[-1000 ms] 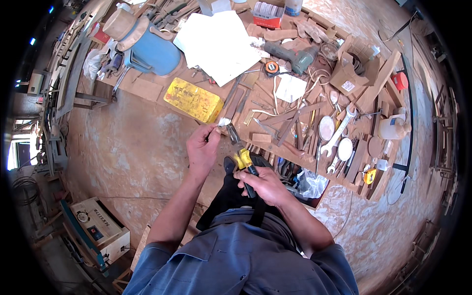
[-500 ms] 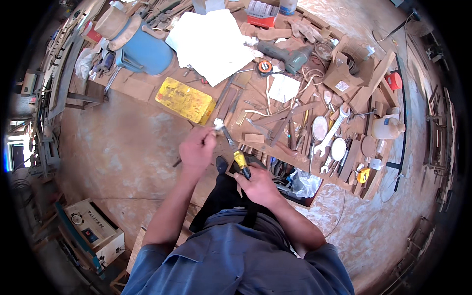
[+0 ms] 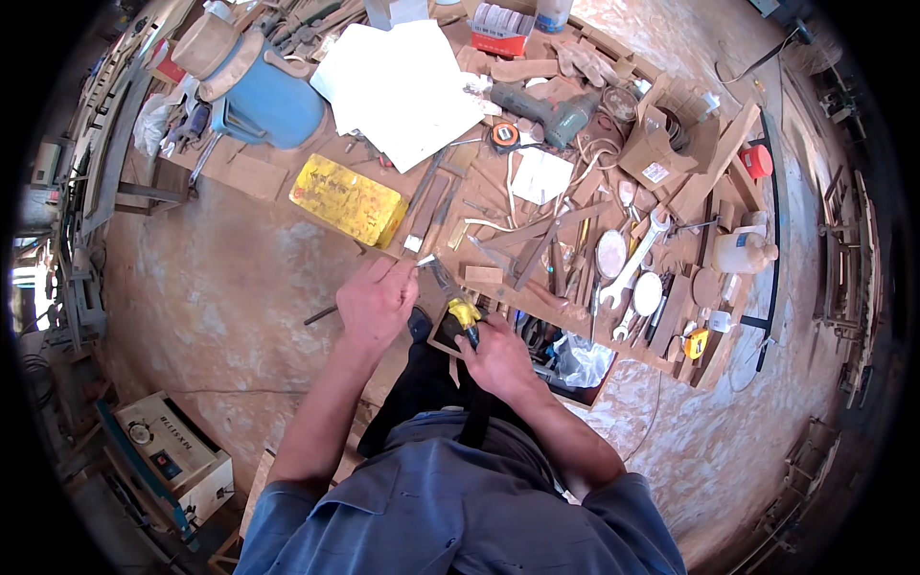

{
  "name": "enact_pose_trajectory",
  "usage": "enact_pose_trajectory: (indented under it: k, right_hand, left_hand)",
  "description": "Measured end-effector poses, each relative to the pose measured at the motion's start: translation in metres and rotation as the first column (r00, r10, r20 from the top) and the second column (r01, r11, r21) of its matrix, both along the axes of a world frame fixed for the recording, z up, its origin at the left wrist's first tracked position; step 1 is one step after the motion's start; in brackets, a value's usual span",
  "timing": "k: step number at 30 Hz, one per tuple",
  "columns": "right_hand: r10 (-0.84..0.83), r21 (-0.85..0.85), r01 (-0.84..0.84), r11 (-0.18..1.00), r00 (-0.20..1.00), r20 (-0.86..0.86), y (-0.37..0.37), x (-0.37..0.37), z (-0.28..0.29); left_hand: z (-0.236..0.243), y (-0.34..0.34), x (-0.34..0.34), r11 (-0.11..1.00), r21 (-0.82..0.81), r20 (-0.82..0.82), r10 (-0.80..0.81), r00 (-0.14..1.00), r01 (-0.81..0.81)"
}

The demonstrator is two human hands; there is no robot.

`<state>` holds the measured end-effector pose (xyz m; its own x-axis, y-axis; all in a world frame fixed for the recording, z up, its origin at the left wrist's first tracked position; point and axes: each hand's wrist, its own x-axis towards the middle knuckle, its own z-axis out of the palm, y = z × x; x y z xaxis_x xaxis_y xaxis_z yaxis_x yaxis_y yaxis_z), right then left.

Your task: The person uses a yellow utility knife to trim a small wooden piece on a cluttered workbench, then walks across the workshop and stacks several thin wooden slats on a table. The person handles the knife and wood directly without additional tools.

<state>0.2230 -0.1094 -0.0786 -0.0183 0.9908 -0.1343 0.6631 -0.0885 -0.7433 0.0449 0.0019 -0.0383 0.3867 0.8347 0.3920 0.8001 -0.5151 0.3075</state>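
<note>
My left hand is closed in a pinch just short of the bench's near edge, with a small white piece at its fingertips, too small to name. My right hand grips pliers with yellow and black handles; their metal jaws point up beside the white piece, and whether they touch it I cannot tell. Beyond both hands lie a scratched yellow tin box and a small wooden block.
The cluttered workbench holds a blue jug, white paper, a green power tool, wrenches and an open carton. Beneath is a drawer with a plastic bag. A machine stands lower left on the floor.
My left hand has moved down and left, turning its back more upward, the white piece still at its fingertips. My right hand keeps hold of the pliers. The whole view has shifted slightly.
</note>
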Motion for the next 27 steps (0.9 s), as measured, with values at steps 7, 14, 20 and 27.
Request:
enact_pose_trajectory:
  k: [7,14,20,27]
  right_hand:
    - [-0.279,-0.621,0.022,0.784,0.905,-0.32,0.043,0.033,0.002]
    - [-0.591,-0.75,-0.094,0.654,0.555,-0.585,0.064,0.058,-0.052]
    - [-0.694,-0.771,-0.305,0.558,0.338,-0.636,0.042,0.058,-0.031]
    - [-0.488,-0.619,-0.406,0.673,0.386,-0.783,0.017,0.061,0.039]
  left_hand:
    - [-0.001,0.005,-0.004,0.498,-0.851,0.519,0.749,0.411,0.167]
    - [0.029,0.009,-0.005,0.412,-0.85,0.502,0.821,0.27,0.328]
    - [0.029,0.009,-0.014,0.417,-0.815,0.526,0.824,0.21,0.404]
    - [0.035,0.006,-0.013,0.414,-0.843,0.507,0.825,0.25,0.343]
